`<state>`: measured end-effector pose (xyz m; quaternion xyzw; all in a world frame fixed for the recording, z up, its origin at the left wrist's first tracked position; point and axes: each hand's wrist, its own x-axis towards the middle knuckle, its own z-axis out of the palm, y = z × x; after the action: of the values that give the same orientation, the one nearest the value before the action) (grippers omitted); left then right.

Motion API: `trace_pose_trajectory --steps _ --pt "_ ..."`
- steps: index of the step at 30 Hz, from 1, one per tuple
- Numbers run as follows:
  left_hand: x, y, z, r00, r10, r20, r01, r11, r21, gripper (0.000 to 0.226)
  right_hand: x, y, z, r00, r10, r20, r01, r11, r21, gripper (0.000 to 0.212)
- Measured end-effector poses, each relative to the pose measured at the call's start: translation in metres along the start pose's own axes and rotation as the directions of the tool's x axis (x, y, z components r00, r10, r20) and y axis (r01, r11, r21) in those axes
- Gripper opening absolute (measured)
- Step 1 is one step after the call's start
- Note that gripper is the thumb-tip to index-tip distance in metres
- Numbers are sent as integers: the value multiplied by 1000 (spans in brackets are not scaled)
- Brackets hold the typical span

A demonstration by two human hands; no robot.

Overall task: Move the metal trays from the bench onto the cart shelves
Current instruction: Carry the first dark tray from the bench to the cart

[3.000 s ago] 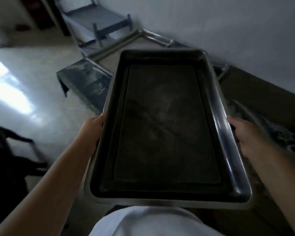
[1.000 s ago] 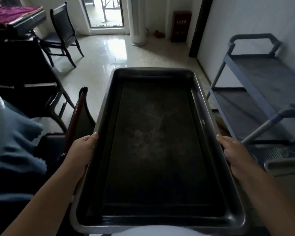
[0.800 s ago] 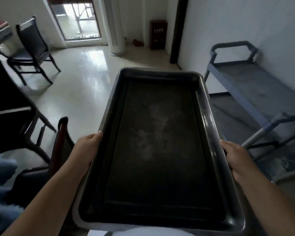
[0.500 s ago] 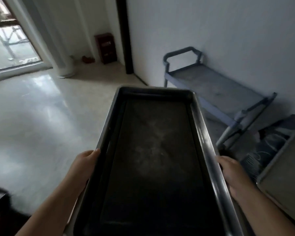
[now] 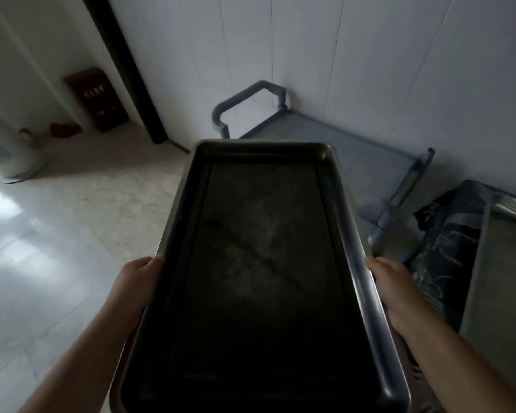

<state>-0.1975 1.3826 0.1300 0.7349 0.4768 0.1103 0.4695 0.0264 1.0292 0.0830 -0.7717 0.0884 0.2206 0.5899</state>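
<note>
I hold a large, dark, empty metal tray [image 5: 262, 263] lengthwise in front of me, roughly level. My left hand [image 5: 136, 281] grips its left long rim and my right hand [image 5: 392, 286] grips its right long rim. Beyond the tray's far end stands the grey-blue cart [image 5: 334, 144] against the white wall, its top shelf bare and its handle loop toward me on the left. The tray hides part of the cart's near side. Another metal tray [image 5: 507, 263] lies on the bench at the right edge.
A dark patterned cover [image 5: 447, 248] drapes the bench between the cart and the other tray. Pale tiled floor [image 5: 72, 234] spreads to the left. A dark door frame [image 5: 125, 70], a red-brown box [image 5: 97, 99] and a white column base [image 5: 15, 156] stand at the far left wall.
My view has swung right and down from the room with chairs to the wall. The cart now sits straight beyond the tray's far end and closer. Both hands keep their hold.
</note>
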Motion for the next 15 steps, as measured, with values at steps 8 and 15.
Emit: trace_pose_trajectory --steps 8,15 --pt "127 47 41 988 51 148 -53 998 13 45 79 -41 31 991 -30 -127 25 999 -41 24" --pt "276 97 70 969 90 231 -85 996 -32 27 159 -108 84 960 -74 -269 67 997 -35 25"
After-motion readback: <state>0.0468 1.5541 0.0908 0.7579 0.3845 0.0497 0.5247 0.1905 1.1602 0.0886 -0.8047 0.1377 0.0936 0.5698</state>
